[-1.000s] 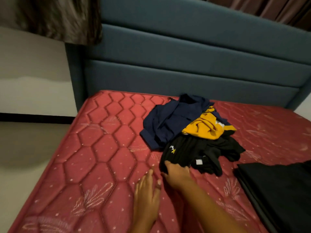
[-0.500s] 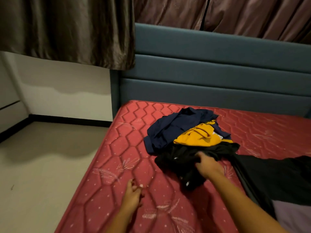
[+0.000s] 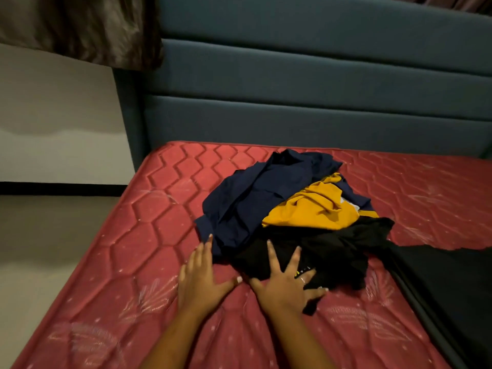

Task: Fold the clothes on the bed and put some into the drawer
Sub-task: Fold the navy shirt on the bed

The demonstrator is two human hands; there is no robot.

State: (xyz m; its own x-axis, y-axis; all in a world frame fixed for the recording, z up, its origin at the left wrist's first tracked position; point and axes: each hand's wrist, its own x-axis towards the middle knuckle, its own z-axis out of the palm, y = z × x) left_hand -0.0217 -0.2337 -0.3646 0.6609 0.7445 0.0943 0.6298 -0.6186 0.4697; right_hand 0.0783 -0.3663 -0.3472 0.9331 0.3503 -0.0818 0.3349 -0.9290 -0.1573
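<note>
A heap of clothes lies on the red quilted mattress (image 3: 127,251): a navy garment (image 3: 255,198) at the back left, a yellow one (image 3: 314,209) in the middle, and a crumpled black garment (image 3: 335,251) in front. My right hand (image 3: 286,282) lies flat on the near edge of the black garment with its fingers spread. Beside it, my left hand (image 3: 199,275) rests flat on the mattress, its fingertips close to the navy garment's edge. Both hands are open.
A flat black cloth (image 3: 447,288) covers the mattress at the right. The blue padded headboard (image 3: 319,102) rises behind the heap. The mattress edge drops at the left to a pale floor (image 3: 48,249). A brown curtain (image 3: 87,27) hangs at top left.
My right hand has let go of the black garment and now lies spread on its near edge. My left hand has moved forward and flattened beside the heap. The view has tilted down.
</note>
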